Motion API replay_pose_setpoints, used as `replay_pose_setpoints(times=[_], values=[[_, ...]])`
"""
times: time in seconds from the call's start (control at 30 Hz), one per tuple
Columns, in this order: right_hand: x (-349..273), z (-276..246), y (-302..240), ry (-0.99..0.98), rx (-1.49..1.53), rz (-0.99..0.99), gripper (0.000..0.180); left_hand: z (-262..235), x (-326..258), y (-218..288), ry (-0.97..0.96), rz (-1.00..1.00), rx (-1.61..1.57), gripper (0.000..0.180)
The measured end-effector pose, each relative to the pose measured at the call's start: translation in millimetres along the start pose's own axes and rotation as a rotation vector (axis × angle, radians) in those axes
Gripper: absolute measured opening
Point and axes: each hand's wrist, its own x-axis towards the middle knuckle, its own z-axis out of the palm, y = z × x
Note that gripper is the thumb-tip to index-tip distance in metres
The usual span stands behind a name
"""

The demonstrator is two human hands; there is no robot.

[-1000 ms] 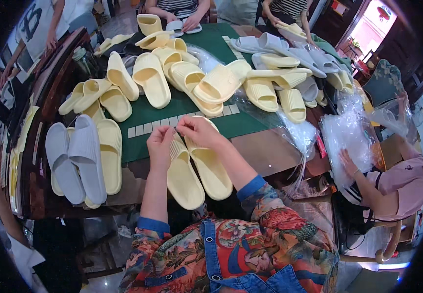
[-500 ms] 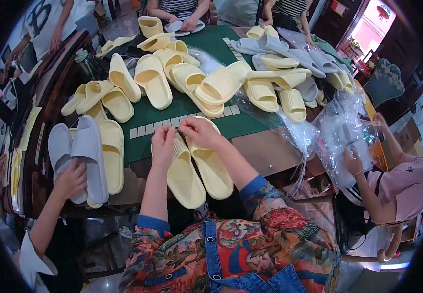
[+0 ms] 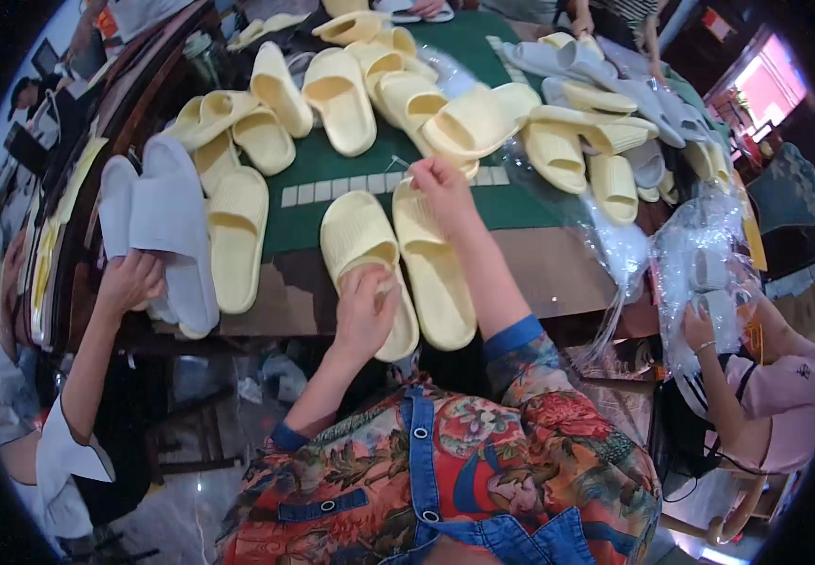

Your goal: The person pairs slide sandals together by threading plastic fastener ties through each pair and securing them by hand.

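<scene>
A pair of pale yellow slippers lies in front of me at the near table edge, toes pointing away. My left hand [image 3: 367, 309] is at the foot opening of the left yellow slipper [image 3: 358, 226], fingers curled and partly hidden inside under its strap. Over the toe of the right yellow slipper [image 3: 440, 297], my right hand [image 3: 443, 193] is closed in a pinch. A small thin, clear strip [image 3: 399, 163] sticks out from its fingertips; its kind is too small to make out.
Many yellow slippers [image 3: 339, 99] and grey slippers [image 3: 676, 111] are heaped across the green mat [image 3: 318, 221], behind a row of white tiles [image 3: 370, 184]. At left a co-worker's hand [image 3: 132, 282] holds a grey slipper [image 3: 181, 240]; at right another person handles a clear plastic bag [image 3: 699, 235].
My hands have parted from a meeting over the slippers' toes. The left came back toward me to the left slipper's opening; the right stayed near the right toe. The view has shifted.
</scene>
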Motion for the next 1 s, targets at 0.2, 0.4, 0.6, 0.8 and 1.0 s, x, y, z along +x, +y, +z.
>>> replay_pose_setpoints(times=[0.2, 0.4, 0.6, 0.8, 1.0], values=[[1.8, -1.6, -1.7, -0.084, -0.060, -0.007, 0.015, 12.3, 34.7, 0.5, -0.139, -0.193, 0.062, 0.067], [-9.7, -2.6, -14.4, -0.046, 0.010, 0.060, 0.016, 49.4, 59.2, -13.3, -0.165, -0.322, 0.245, 0.046], [13.9, -67.1, 20.5, 0.218, -0.127, 0.127, 0.021, 30.0, 41.7, -11.6, -0.062, -0.193, 0.114, 0.033], [17.5, -64.1, 35.9, 0.147, -0.068, 0.104, 0.018, -55.6, 16.0, -13.2, 0.279, -0.196, -0.123, 0.030], [15.4, -72.7, 39.0, 0.226, -0.289, 0.049, 0.022, -184.4, 43.7, -74.9, 0.574, -0.246, 0.309, 0.021]])
